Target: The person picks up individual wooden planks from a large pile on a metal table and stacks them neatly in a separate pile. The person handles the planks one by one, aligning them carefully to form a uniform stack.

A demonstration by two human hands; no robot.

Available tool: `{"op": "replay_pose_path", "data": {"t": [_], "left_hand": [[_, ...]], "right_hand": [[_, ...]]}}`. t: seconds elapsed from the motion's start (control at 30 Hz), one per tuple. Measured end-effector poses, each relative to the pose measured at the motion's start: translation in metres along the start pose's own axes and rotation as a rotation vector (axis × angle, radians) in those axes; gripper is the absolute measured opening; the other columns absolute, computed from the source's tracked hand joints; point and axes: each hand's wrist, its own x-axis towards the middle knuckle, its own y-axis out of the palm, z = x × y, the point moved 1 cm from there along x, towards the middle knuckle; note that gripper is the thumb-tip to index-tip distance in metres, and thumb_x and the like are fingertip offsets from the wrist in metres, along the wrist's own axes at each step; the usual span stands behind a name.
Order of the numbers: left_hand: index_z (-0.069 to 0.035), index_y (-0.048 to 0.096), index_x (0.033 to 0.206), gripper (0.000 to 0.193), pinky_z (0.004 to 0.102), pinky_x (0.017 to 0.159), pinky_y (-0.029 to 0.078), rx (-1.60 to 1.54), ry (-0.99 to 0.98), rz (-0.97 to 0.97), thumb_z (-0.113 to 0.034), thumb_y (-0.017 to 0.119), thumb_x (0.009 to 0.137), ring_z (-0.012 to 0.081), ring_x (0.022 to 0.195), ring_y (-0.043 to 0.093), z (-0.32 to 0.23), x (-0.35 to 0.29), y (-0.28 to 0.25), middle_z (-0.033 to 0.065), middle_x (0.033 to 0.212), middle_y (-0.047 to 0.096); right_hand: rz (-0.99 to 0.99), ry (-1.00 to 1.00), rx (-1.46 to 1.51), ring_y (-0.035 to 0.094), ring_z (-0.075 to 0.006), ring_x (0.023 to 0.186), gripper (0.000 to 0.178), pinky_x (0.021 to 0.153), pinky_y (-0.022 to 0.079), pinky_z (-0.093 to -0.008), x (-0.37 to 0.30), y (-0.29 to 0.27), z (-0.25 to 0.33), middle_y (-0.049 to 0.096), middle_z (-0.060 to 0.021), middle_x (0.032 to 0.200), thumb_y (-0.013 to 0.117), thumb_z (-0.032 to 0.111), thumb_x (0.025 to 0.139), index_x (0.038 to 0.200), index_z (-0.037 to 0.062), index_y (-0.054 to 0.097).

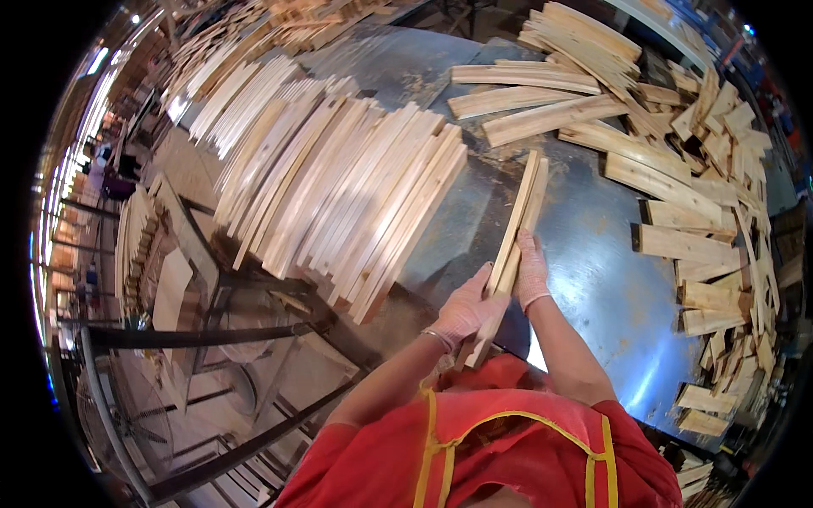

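Note:
My left hand, in a pale work glove, is closed round the near end of two narrow wooden slats held face to face. My right hand, gloved too, grips the same slats farther up, along their right side. The pair slants away from my body, over the metal table. Left of them stands a long row of wooden slats set on edge, packed side by side. Its closest slats lie a short way from my left hand.
Loose boards lie at the table's far side. A heap of short wood pieces runs down the right edge. At the lower left are a dark metal frame and a round fan. More slats are piled at the far left.

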Motion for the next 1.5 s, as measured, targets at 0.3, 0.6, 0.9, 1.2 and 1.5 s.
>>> {"op": "replay_pose_path", "data": {"t": [0.3, 0.6, 0.9, 1.2, 1.5], "left_hand": [[-0.002, 0.045, 0.155, 0.086, 0.0475, 0.119, 0.041, 0.667, 0.111, -0.439, -0.039, 0.079, 0.085, 0.0386, 0.140, 0.054, 0.033, -0.005, -0.079, 0.0208, 0.149, 0.057], [-0.006, 0.052, 0.147, 0.069, 0.0522, 0.115, 0.039, 1.157, 0.111, -0.542, -0.031, 0.071, 0.086, 0.0348, 0.140, 0.049, 0.087, 0.024, -0.099, 0.0140, 0.151, 0.053], [-0.007, 0.057, 0.148, 0.070, 0.0580, 0.120, 0.035, 1.167, 0.244, -0.375, -0.029, 0.073, 0.084, 0.0410, 0.147, 0.043, 0.015, 0.041, -0.010, 0.0197, 0.154, 0.051], [-0.002, 0.053, 0.150, 0.084, 0.0573, 0.119, 0.033, 1.031, 0.616, 0.158, -0.041, 0.080, 0.080, 0.0404, 0.147, 0.041, -0.094, 0.090, 0.180, 0.0195, 0.155, 0.048], [-0.004, 0.051, 0.147, 0.104, 0.0550, 0.108, 0.044, 1.055, 0.596, 0.413, -0.057, 0.089, 0.066, 0.0396, 0.132, 0.053, -0.127, 0.087, 0.258, 0.0189, 0.143, 0.054]], "right_hand": [[0.401, 0.131, -0.362, 0.069, -0.0274, 0.108, 0.057, 0.089, 0.060, -0.0443, -0.014, 0.077, -0.038, 0.071, -0.0160, 0.123, 0.075, 0.011, 0.091, 0.143, 0.0029, 0.053], [0.673, 0.030, -0.702, 0.063, -0.0247, 0.118, 0.090, 0.099, 0.051, -0.0356, 0.027, 0.017, 0.054, 0.065, -0.0138, 0.136, 0.074, 0.021, 0.090, 0.168, 0.0081, 0.030], [0.033, -0.730, -2.139, 0.047, -0.0393, 0.143, 0.066, 0.116, 0.039, -0.0550, 0.128, -0.255, 0.289, 0.050, -0.0142, 0.155, 0.070, 0.039, 0.091, 0.151, 0.0188, 0.051], [0.514, -0.895, -2.109, 0.064, -0.0281, 0.100, 0.024, 0.092, 0.046, -0.0483, 0.088, -0.273, 0.215, 0.065, -0.0055, 0.094, 0.069, 0.023, 0.082, 0.106, 0.0203, 0.069], [-1.138, -0.487, -1.436, 0.053, -0.0427, 0.134, 0.071, 0.113, 0.043, -0.0505, -0.033, -0.435, 0.349, 0.062, -0.0208, 0.140, 0.076, 0.045, 0.084, 0.144, 0.0095, 0.061]]}}
